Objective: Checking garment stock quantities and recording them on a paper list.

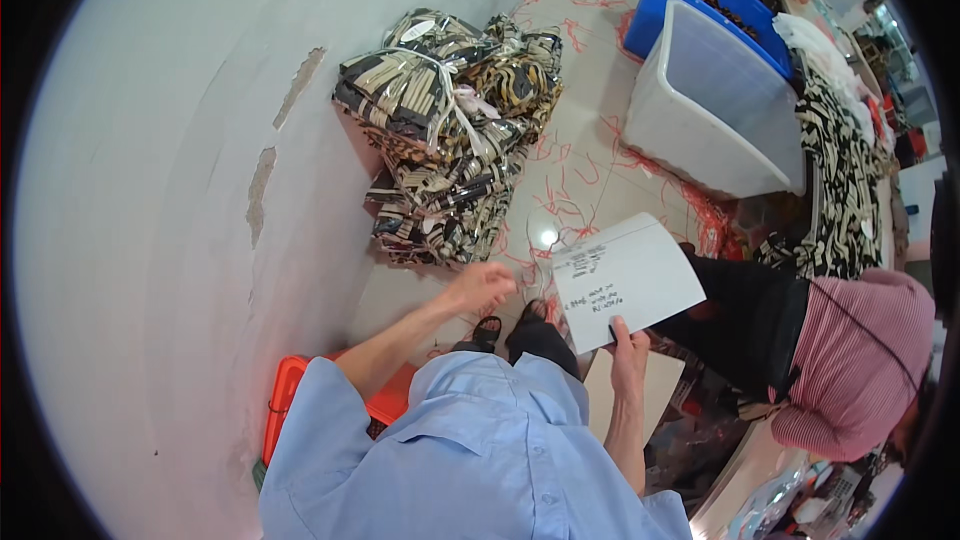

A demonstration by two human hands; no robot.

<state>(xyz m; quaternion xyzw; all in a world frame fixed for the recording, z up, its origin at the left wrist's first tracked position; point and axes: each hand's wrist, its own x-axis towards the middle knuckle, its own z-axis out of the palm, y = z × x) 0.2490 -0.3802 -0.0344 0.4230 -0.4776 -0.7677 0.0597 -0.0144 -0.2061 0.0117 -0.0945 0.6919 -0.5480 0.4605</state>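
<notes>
My right hand [628, 352] grips the lower edge of a white sheet of paper [637, 270] that bears handwriting; something small and black, perhaps a pen, shows by the thumb. My left hand [486, 286] is in the air to the left of the sheet, its fingers curled; whether it holds anything small cannot be made out. Beyond it, against the wall, stands a pile of patterned garments in clear plastic bags [450, 187]. The top bundle [397, 90] is tied with a white strip and carries an oval white label.
Red string scraps [559, 199] litter the tiled floor. A white plastic bin [645, 112] and a blue bin [637, 22] stand at the upper right. A person in a pink striped top [862, 360] bends over a table at right. An orange-red crate [289, 382] is beside my left arm.
</notes>
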